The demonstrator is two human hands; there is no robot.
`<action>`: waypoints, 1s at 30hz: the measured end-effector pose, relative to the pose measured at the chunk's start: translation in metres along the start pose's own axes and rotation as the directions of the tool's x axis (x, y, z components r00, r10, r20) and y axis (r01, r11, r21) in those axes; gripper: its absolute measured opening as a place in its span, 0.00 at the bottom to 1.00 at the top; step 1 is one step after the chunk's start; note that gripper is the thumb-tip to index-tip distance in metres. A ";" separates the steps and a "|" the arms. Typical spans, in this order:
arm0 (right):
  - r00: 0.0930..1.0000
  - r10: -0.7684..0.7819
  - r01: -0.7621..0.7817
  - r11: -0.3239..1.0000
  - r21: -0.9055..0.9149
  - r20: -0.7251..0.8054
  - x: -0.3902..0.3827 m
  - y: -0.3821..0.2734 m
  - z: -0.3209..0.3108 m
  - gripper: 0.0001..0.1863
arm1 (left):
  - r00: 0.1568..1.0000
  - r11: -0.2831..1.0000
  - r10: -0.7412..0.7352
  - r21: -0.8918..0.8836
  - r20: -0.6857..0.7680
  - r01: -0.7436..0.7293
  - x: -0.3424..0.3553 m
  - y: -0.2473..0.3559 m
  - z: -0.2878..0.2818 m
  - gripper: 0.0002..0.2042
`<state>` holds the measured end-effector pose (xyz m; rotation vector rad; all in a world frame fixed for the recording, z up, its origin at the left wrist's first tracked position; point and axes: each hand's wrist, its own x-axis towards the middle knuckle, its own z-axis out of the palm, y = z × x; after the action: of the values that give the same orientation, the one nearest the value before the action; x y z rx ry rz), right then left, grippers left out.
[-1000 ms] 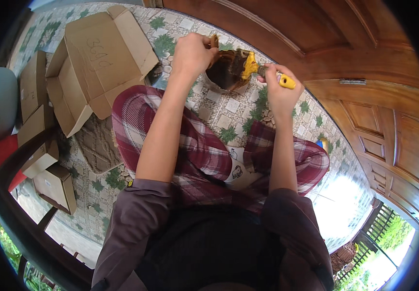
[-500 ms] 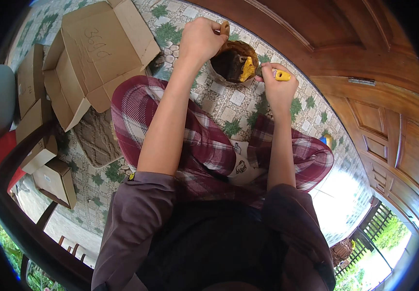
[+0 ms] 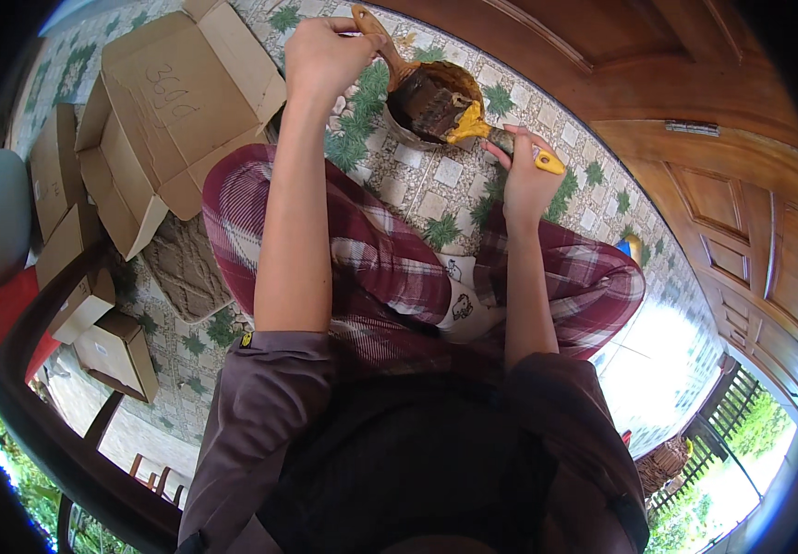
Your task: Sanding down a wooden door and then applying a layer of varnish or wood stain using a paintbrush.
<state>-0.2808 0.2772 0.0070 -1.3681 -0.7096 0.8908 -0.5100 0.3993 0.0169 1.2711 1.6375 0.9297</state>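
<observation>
A paint can (image 3: 399, 134) stands on the tiled floor in front of my crossed legs, its inside stained dark brown. My left hand (image 3: 330, 60) pinches the handle of a wooden-handled paintbrush (image 3: 390, 51), which slants down into the can from the upper left. From the right, my right hand (image 3: 525, 180) grips a yellow-handled paintbrush (image 3: 468, 125), smeared bright yellow near its head. Both brush heads meet over the can's mouth, among dark, wet-looking bristles. Which bristles belong to which brush I cannot tell.
A wooden panelled door (image 3: 639, 55) runs along the upper right. At the left lie an open cardboard box (image 3: 177, 102) and several smaller boxes, beside a brown cushion or mat (image 3: 187, 268). A dark chair arm (image 3: 57, 434) curves along the lower left.
My left hand has moved up and left, tilting the wooden-handled brush so more of its handle shows. The yellow-handled brush now reaches further over the can, its handle angled downward to the right.
</observation>
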 end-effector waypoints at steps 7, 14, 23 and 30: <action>1.000 0.028 -0.027 0.992 0.122 0.000 -0.006 0.015 -0.006 0.12 | 1.000 1.000 -0.006 0.008 0.018 0.006 -0.019 0.021 -0.014 0.09; 1.000 -0.020 0.017 0.993 0.114 0.021 -0.005 0.021 -0.008 0.12 | 0.998 0.998 0.063 -0.010 -0.005 -0.063 -0.028 0.027 -0.026 0.10; 0.999 0.013 -0.016 0.993 0.115 0.030 -0.001 0.022 -0.012 0.13 | 0.997 0.993 0.080 0.091 -0.001 -0.080 -0.033 0.032 -0.021 0.11; 0.998 0.010 -0.017 0.993 0.117 0.055 -0.001 0.022 -0.014 0.14 | 0.985 0.989 0.146 0.031 -0.093 -0.144 -0.036 0.039 -0.016 0.11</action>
<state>-0.2720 0.2684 -0.0165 -1.2492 -0.6793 0.9689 -0.5067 0.3717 0.0647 1.3968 1.6503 1.0760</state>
